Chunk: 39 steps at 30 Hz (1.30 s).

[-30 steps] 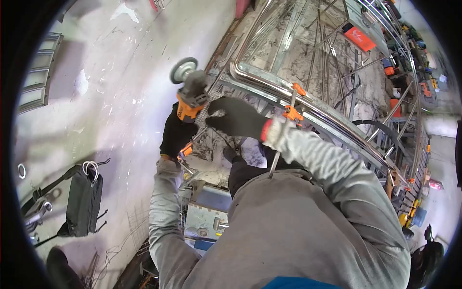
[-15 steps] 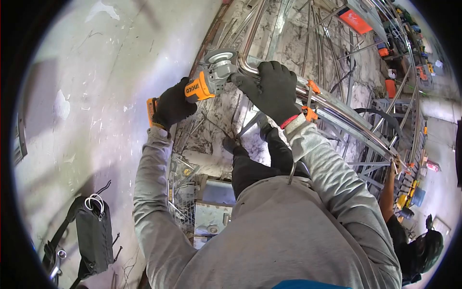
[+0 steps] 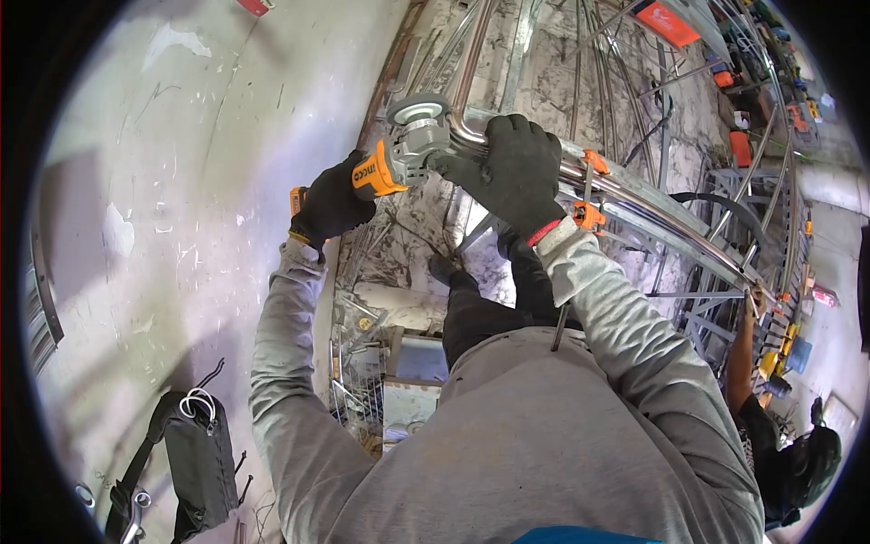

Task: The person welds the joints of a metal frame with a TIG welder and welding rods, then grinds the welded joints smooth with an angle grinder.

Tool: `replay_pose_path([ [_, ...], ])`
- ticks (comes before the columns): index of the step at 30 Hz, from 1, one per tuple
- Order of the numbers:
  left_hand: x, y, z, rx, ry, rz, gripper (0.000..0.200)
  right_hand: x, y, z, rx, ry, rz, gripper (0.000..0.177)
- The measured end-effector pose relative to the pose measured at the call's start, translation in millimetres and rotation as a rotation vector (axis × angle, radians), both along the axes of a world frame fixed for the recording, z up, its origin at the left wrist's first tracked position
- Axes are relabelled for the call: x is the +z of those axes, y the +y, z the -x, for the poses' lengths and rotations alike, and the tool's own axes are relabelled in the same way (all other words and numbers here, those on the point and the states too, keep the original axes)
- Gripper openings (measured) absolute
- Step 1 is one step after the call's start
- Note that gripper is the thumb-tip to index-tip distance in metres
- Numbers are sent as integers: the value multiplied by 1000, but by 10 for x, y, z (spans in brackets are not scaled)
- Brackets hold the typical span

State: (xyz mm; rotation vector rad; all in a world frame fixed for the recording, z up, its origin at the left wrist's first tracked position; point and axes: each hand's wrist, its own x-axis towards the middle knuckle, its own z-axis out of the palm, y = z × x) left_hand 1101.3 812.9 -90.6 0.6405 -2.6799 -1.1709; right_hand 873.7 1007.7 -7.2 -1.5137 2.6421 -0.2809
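Note:
In my black-gloved left hand is an orange and grey cordless angle grinder, gripped round its body. The grinder's round disc faces away from me, right beside the bend of the shiny metal tubing. My right hand, also gloved, is closed over the tubing just past that bend. Its thumb reaches to the grinder's head. Orange clamps sit on the tubing and a flat metal bar close to my right wrist.
At the right, another person's arm reaches the far end of the tubing. Long metal rods lie on the stained floor ahead. A black bag is at lower left, by the pale wall. Tools line the far right.
The view has shifted slightly, so the bag appears further right and lower. My hands and the grinder stay almost in place against the tubing.

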Motion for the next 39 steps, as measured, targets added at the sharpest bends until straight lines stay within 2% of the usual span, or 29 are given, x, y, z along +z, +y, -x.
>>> replay_pose_path([
  [4,-83,-30,-1,14,-14,-90,58,13,-23,-19,9,11,41,90],
  [6,-111,-35,10,10,-17,-97,57,49,-67,-21,-72,-76,-115,90],
  [7,-130,-26,-3,9,-18,-97,57,42,-61,-18,-73,-77,-116,90],
  [13,-83,-20,-43,-5,-85,-241,55,-50,-3,23,19,-70,31,90],
  [15,22,-41,-20,-11,-104,-182,55,-81,-8,17,22,-2,115,85],
  [19,322,-93,33,-20,-192,-166,57,4,13,15,18,-86,117,85],
  [22,461,-171,50,-37,-179,-34,60,-12,45,33,21,-97,115,83],
  [25,744,-220,127,-88,-260,61,62,-107,88,68,52,-85,233,79],
  [27,946,-185,191,-101,-320,276,66,-43,115,89,76,-119,175,71],
  [33,1330,-164,376,-166,-421,376,64,-39,198,117,108,-171,232,62],
  [36,1369,-159,383,-197,-356,504,63,-75,268,101,112,-41,317,61],
  [39,1399,-172,403,-212,-342,469,63,-118,259,98,119,-8,438,69],
])
